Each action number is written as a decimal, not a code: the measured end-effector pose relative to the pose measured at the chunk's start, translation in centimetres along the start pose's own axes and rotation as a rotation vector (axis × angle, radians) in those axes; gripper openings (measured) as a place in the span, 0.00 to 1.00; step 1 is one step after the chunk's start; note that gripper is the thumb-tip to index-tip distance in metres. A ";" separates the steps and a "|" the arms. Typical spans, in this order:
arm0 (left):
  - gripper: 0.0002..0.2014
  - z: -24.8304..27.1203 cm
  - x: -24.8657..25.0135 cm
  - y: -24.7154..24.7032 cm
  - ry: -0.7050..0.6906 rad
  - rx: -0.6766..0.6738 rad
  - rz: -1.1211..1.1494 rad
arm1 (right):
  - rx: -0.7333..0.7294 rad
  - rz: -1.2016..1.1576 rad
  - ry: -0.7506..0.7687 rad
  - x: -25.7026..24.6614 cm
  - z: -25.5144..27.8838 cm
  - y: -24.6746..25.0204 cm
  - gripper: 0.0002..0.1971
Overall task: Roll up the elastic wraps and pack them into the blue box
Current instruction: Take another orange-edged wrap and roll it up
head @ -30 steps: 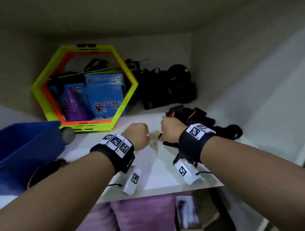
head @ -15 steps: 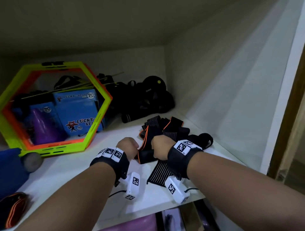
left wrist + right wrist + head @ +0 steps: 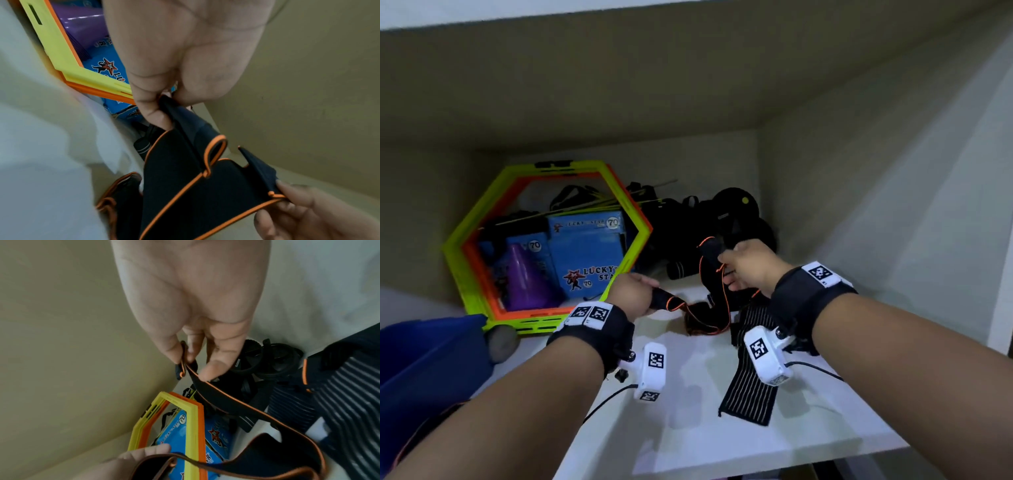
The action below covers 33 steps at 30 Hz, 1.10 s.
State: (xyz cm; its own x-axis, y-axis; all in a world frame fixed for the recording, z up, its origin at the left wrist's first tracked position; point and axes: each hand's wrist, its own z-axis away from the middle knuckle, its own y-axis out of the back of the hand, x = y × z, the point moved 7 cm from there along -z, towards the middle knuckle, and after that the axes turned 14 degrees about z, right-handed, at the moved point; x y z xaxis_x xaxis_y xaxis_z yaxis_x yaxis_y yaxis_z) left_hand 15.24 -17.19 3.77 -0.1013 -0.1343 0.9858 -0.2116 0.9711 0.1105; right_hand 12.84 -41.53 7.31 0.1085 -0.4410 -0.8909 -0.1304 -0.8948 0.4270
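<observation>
Hands first, as I see them from my station: my left hand pinches one end of a black elastic wrap with orange piping, thumb and fingers closed on the fabric, and the left wrist view shows that pinch plainly. My right hand is raised higher and further back, thumb and forefinger nipping the other end of the same wrap, with the remaining fingers loosely curled below it; the right wrist view confirms the grip at the piped tip. Between the two hands the wrap hangs slack, its middle bunched in loose folds on the white shelf board.

Just beside that bunch, nearer my right wrist, a black wrap with thin white stripes lies flat on the board, its end reaching toward the front edge.

At the far left of the head view I see a corner of the blue plastic box, well apart from both hands. A grey ball sits against its corner. Behind it stands a yellow-green and orange hexagonal frame, tilted against the back of the shelf, with blue cardboard cartons and a purple cone showing through it. A heap of black gear fills the back corner; I cannot tell what it consists of.
</observation>
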 end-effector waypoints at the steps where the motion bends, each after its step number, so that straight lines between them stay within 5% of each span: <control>1: 0.14 -0.2 0.3 0.6 -0.004 0.011 0.018 | 0.005 -0.072 0.013 -0.7 0.1 0.0 0.09; 6: 0.08 -0.1 1.5 3.4 -0.050 0.115 0.079 | -0.007 -0.211 0.092 -3.9 0.9 -1.5 0.10; 12: 0.25 0.1 1.3 5.6 -0.074 0.133 -0.039 | -0.052 -0.200 0.155 -5.7 1.6 -4.4 0.16; 18: 0.24 1.3 -0.5 6.7 -0.002 0.079 -0.171 | -0.089 -0.023 0.198 -5.6 1.8 -6.8 0.25; 22: 0.15 1.7 -2.0 5.4 0.036 -0.085 -0.270 | -0.040 0.222 0.255 -5.9 2.4 -7.0 0.27; 26: 0.09 1.4 -3.0 5.5 0.139 -0.077 -0.072 | 0.001 0.257 0.261 -6.1 2.6 -7.0 0.27; 30: 0.15 0.7 -2.0 6.5 0.134 -0.027 0.008 | -0.051 0.182 0.242 -5.8 3.0 -7.4 0.25; 33: 0.09 1.4 -2.0 6.2 0.290 -0.138 0.192 | -0.045 0.166 0.216 -5.6 3.4 -7.6 0.24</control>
State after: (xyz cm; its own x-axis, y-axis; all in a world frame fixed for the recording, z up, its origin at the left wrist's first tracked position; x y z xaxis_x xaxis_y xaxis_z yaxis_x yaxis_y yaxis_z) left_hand 12.78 -11.20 2.30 0.1571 0.0953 0.9830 -0.0806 0.9932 -0.0834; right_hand 9.91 -31.99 8.56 0.2978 -0.5821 -0.7566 -0.1205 -0.8091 0.5751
